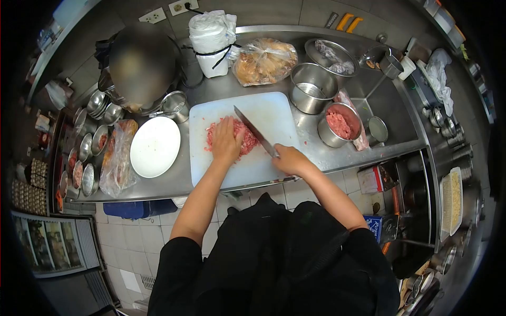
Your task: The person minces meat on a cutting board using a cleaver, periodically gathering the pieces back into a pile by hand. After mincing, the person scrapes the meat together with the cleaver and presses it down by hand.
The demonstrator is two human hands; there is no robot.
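1. Black sleeves [274,263] fill the lower middle of the view, with both bare forearms reaching up from them to the counter.
2. Closest along the steel counter [321,152] edge, the right hand [289,159] is closed round the handle of a knife [255,131]; the blade slants up and left across the board, its edge over the meat.
3. Just left of it, the left hand [226,141] lies palm down with fingers spread flat on a mound of minced meat [247,139], gripping nothing.
4. That mince sits near the middle of a white cutting board [263,110], which lies on the counter in front of the person.
5. Left of the board, a white plate [155,146] rests beside a plastic bag [117,158] of food.
6. Right of the board, a steel bowl [340,125] holds more minced meat, with an empty steel pot [313,87] just behind it.
7. Farther back, a clear bag of bread-like pieces [264,60] and a white bundle tied with black cord [212,42] stand against the wall.
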